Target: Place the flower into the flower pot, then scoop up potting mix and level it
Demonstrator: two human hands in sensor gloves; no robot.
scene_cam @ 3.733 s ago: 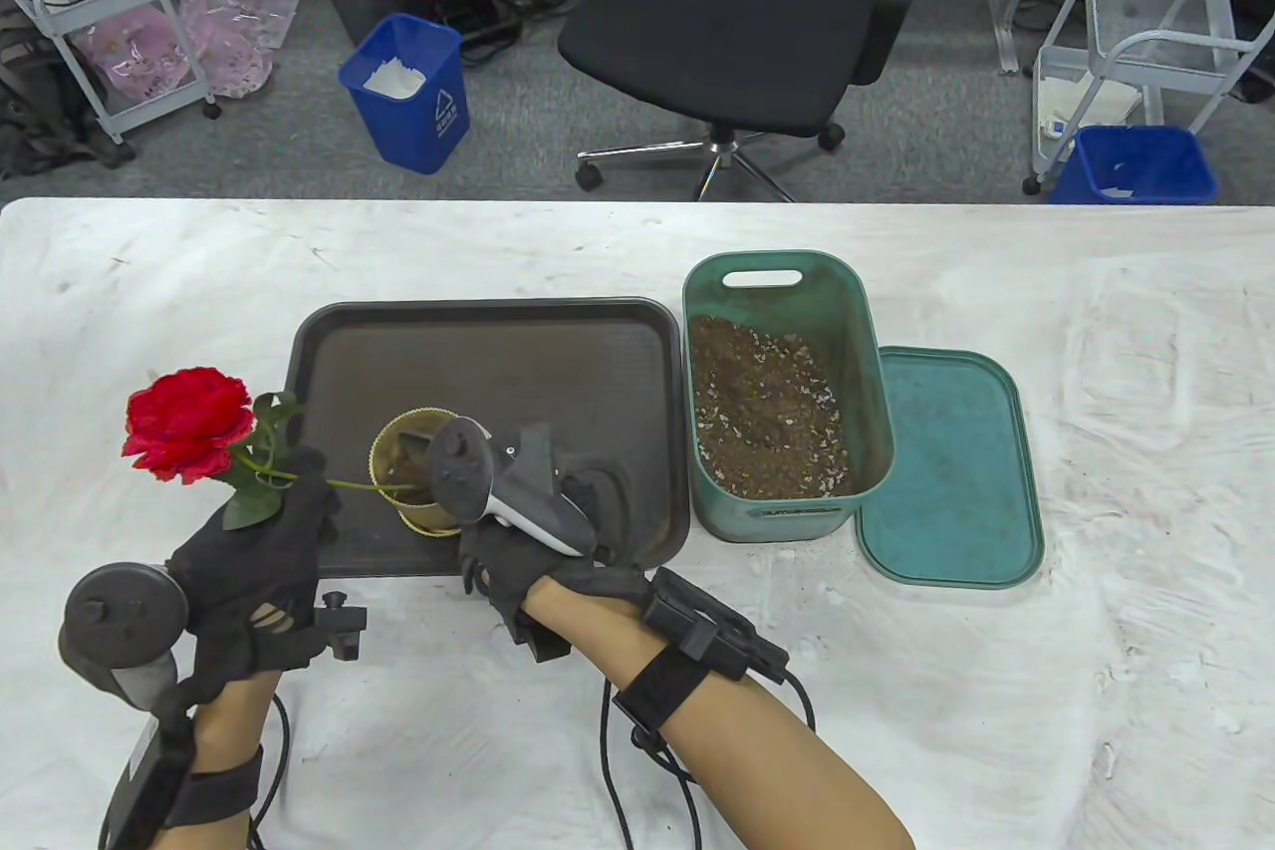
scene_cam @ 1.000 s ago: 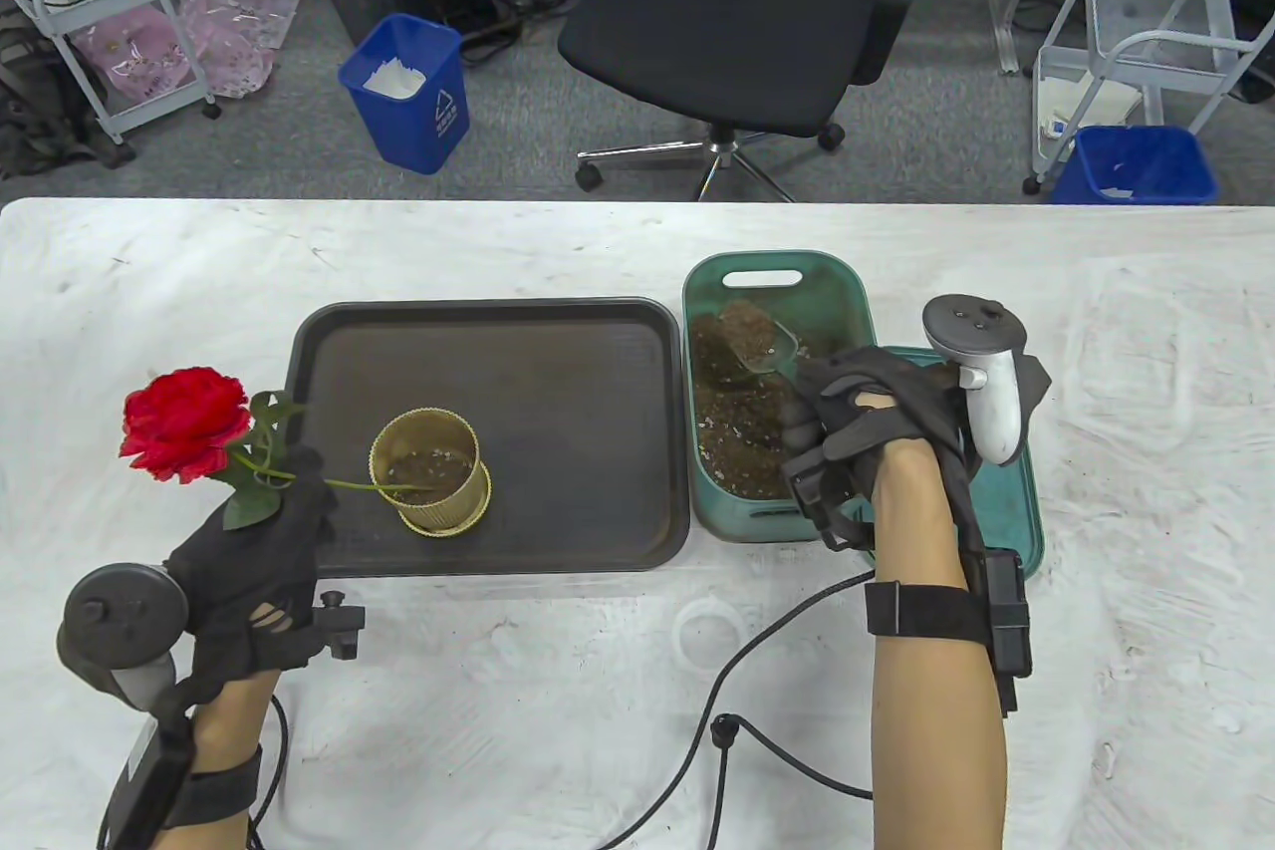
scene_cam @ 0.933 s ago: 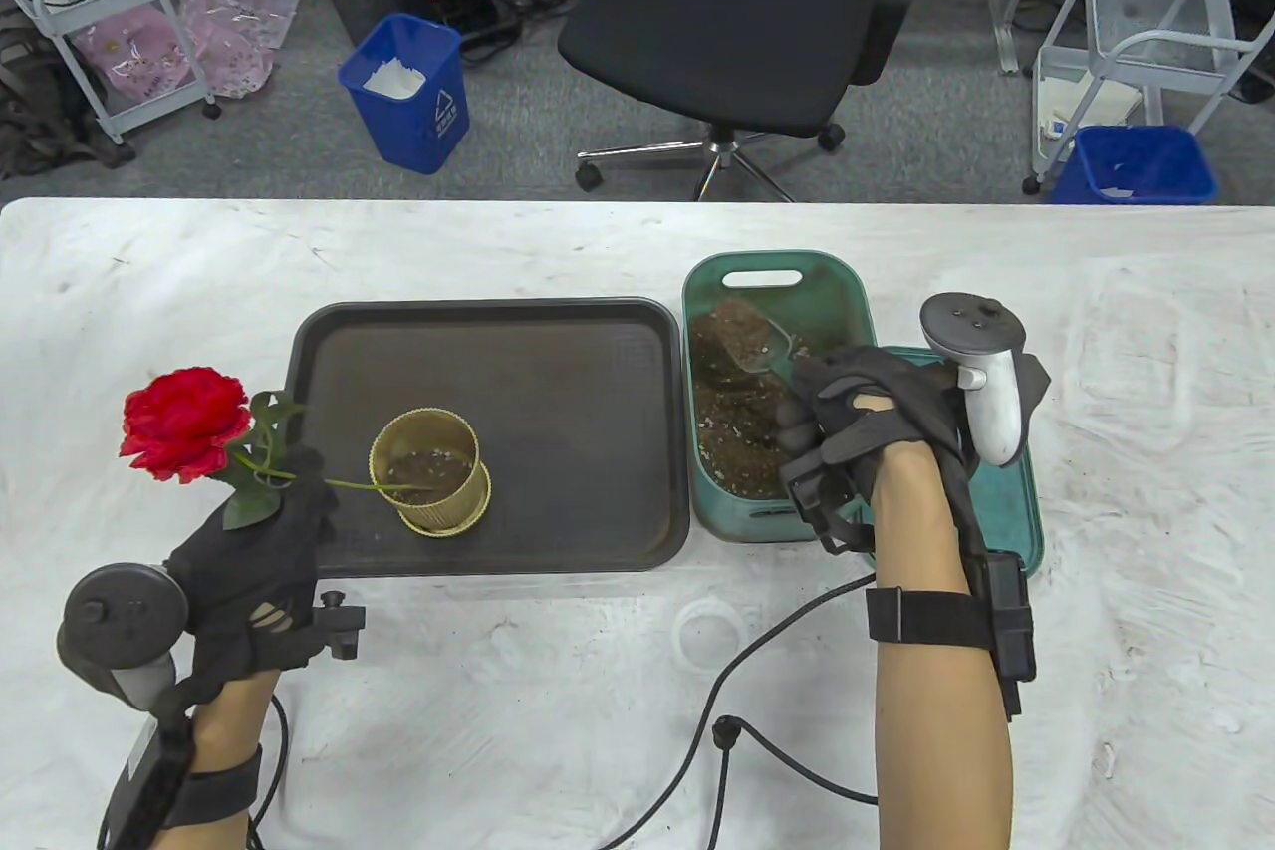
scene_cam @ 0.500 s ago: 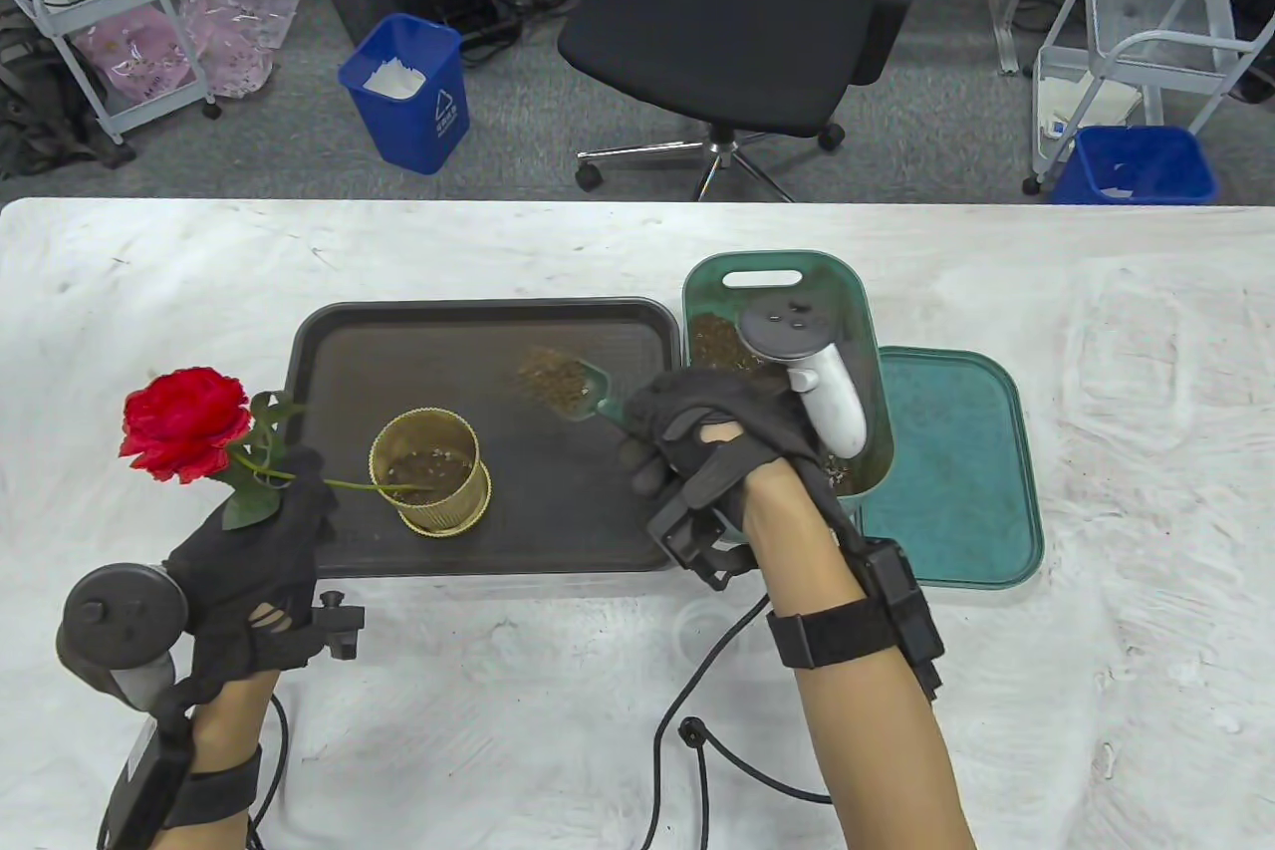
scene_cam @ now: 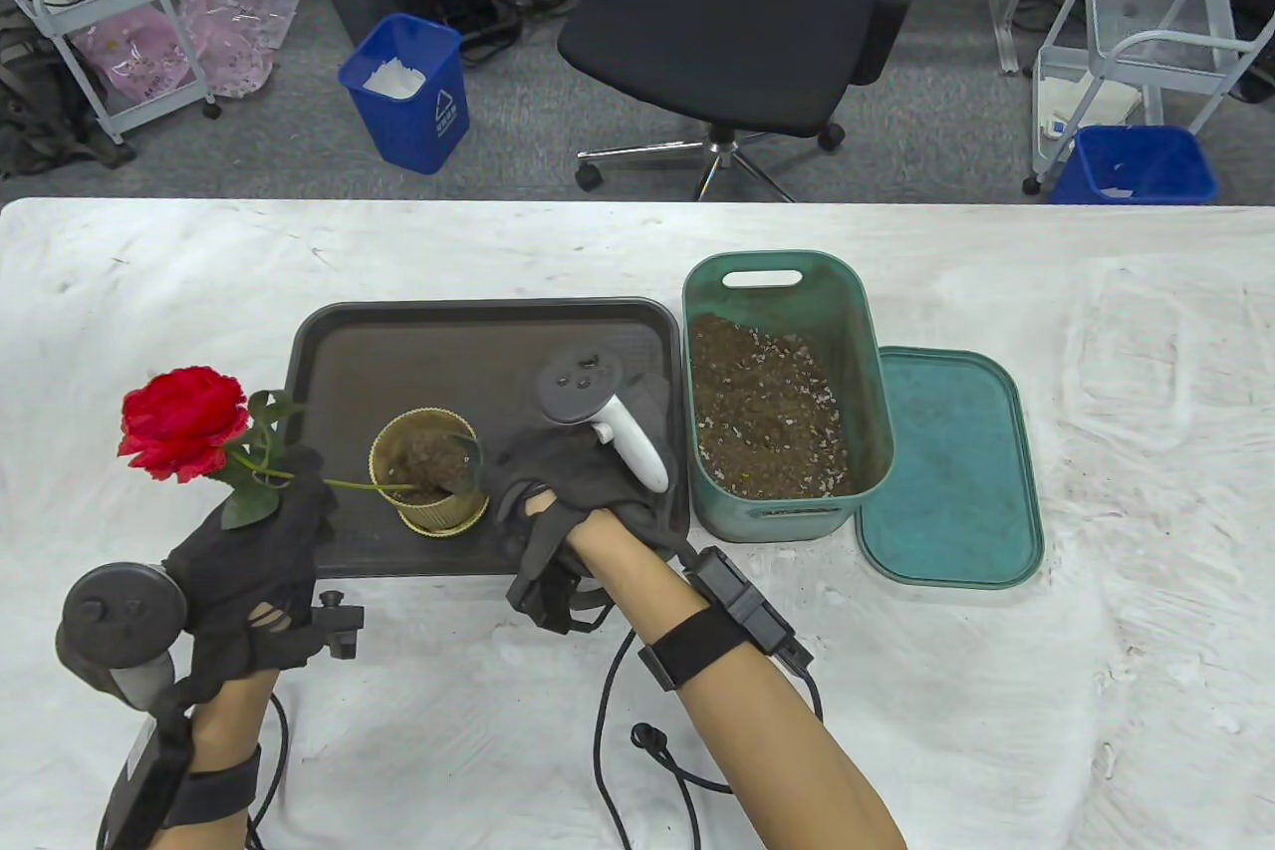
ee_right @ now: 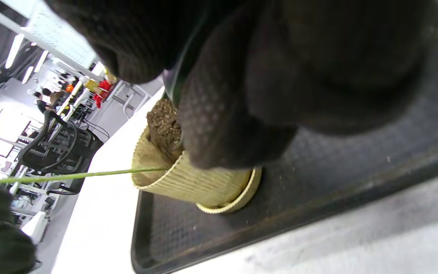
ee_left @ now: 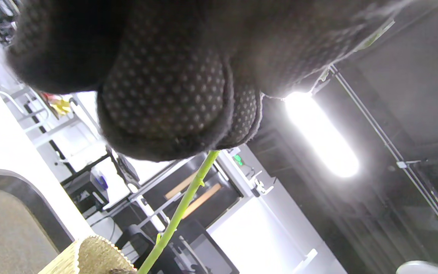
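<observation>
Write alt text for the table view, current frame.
A gloved right hand tips a scoop of potting mix into a gold flower pot on a dark tray. The left hand holds a red rose, its stem slanting into the pot. A green soil bin stands right of the tray.

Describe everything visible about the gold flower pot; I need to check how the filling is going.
The gold flower pot is a small ribbed cylinder with a flared saucer-like base, standing upright on the dark tray. It holds brown potting mix. The rose's green stem leans over its left rim into it. The scoop, held by the right hand, tips inside it.
</observation>
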